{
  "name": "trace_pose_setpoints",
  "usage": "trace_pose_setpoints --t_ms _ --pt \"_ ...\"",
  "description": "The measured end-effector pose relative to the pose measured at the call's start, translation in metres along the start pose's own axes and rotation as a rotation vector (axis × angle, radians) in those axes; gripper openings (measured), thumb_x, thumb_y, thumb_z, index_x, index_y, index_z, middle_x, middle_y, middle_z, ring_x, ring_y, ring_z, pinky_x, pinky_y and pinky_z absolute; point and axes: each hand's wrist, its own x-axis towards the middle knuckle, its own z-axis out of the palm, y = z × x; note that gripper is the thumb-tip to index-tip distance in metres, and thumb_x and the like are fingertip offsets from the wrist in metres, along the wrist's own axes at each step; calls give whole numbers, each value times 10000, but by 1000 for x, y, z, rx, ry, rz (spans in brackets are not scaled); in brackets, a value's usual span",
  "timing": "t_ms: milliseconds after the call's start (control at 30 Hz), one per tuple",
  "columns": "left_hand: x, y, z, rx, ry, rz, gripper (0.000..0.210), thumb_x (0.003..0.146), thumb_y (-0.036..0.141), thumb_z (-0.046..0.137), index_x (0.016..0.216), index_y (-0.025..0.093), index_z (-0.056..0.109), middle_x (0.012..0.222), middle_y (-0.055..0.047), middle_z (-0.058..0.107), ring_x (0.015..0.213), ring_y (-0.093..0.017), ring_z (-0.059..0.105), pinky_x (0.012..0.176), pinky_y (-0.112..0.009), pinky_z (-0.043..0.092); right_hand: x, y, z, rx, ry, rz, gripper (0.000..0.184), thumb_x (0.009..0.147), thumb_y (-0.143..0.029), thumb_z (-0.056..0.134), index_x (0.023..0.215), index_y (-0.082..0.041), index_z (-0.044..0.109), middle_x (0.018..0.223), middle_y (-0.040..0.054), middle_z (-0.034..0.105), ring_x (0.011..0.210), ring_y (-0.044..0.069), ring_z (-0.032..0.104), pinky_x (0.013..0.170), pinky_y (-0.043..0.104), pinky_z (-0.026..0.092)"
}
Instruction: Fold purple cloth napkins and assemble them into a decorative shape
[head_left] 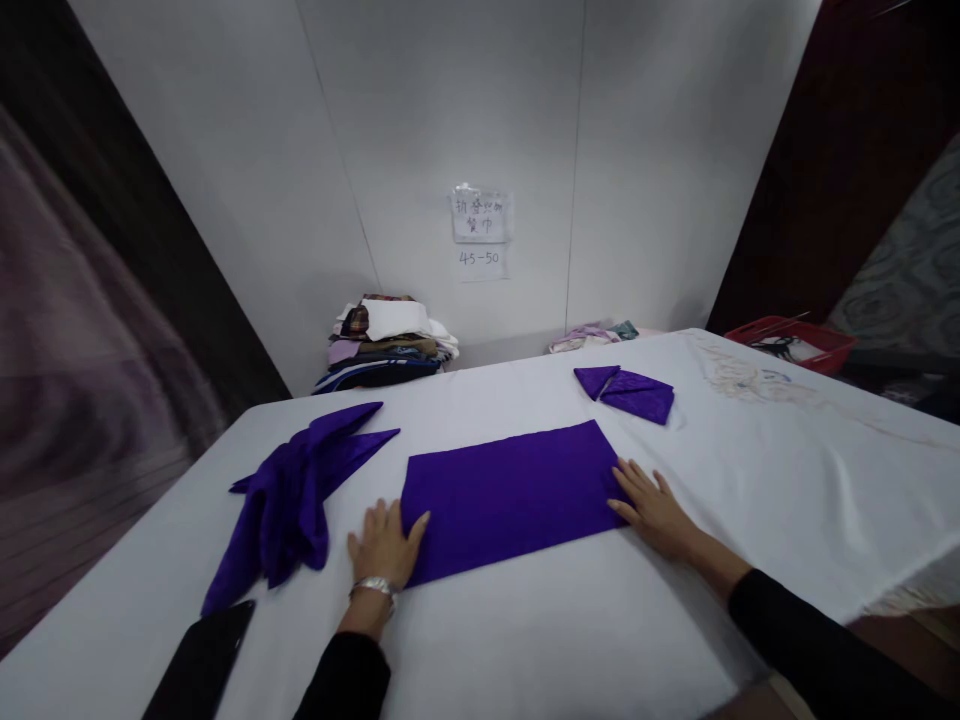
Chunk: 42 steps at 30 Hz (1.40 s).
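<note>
A purple cloth napkin [510, 500] lies flat on the white-covered table, folded into a wide rectangle. My left hand [386, 545], with a silver bracelet at the wrist, rests at its left edge, fingers spread. On the opposite short edge lies my right hand [652, 508], flat with the fingers apart. Neither hand grips the cloth. To the left sits a crumpled pile of purple cloth [289, 500] with pointed ends. Beyond the napkin's far right corner is a smaller folded purple napkin [637, 393].
A black flat object [202, 660] lies at the near left of the white tablecloth [555, 640]. Stacked clothes [390, 345] and more folded cloth [592, 336] are against the wall. A red basket [795, 340] stands at the far right. Paper signs [480, 230] hang on the wall.
</note>
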Motion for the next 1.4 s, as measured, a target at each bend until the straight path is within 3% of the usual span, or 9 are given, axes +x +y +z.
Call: trace_pose_setpoints --t_ms 167,300,400,533,633,967,1100,1300,1400 --pt "14 74 -4 -31 -2 315 676 836 584 253 1359 161 314 1471 -98 212 1353 -273 133 1064 -533 106 48 -103 0 144 -86 -334 700 866 -613 235 1414 -178 213 1471 105 177 1354 236 96 1074 461 59" --pt "37 100 3 -12 -31 348 663 838 571 255 1362 169 309 1475 -94 200 1354 -277 126 1062 -547 98 91 -150 17 159 -149 -439 727 861 -621 238 1407 -140 231 1464 131 194 1350 252 110 1070 466 70" --pt "56 78 11 -12 -40 256 712 822 606 229 1372 156 284 1471 -89 214 1353 -271 131 1065 -541 104 114 -129 23 123 -163 -374 718 858 -623 238 1400 -153 253 1464 111 210 1347 250 126 1068 471 71" --pt "76 28 16 -20 5 129 741 821 610 186 1381 130 253 1477 -78 195 1356 -258 118 1067 -536 116 128 -52 16 32 -113 -48 691 871 -587 244 1392 -135 267 1463 109 215 1343 251 146 1058 485 105" --pt "82 9 16 -13 28 89 744 821 604 186 1383 121 244 1476 -82 194 1356 -259 115 1067 -539 110 129 -8 14 -27 -82 98 672 879 -558 240 1394 -127 258 1467 102 204 1346 245 135 1056 481 111" --pt "82 11 18 -32 33 83 744 813 622 178 1381 149 262 1477 -73 196 1356 -265 117 1066 -543 110 132 1 12 -40 -120 119 659 875 -566 241 1394 -160 260 1469 112 197 1347 266 123 1039 514 125" --pt "79 11 15 -41 34 81 735 817 614 180 1379 148 267 1475 -82 198 1356 -263 119 1066 -541 103 128 -46 12 -32 -90 74 689 870 -572 254 1379 -110 292 1467 150 178 1346 300 91 1031 552 69" --pt "74 14 9 -38 14 80 749 814 621 166 1382 140 255 1477 -79 194 1356 -259 122 1070 -534 115 110 -172 38 163 -150 -446 748 849 -645 195 1403 -145 245 1470 127 184 1351 269 90 1058 502 23" --pt "75 13 9 -29 25 82 746 812 622 169 1381 149 257 1475 -78 201 1355 -261 123 1069 -533 121 117 -181 40 179 -190 -499 740 848 -646 200 1407 -161 236 1470 114 188 1349 261 106 1061 490 26"
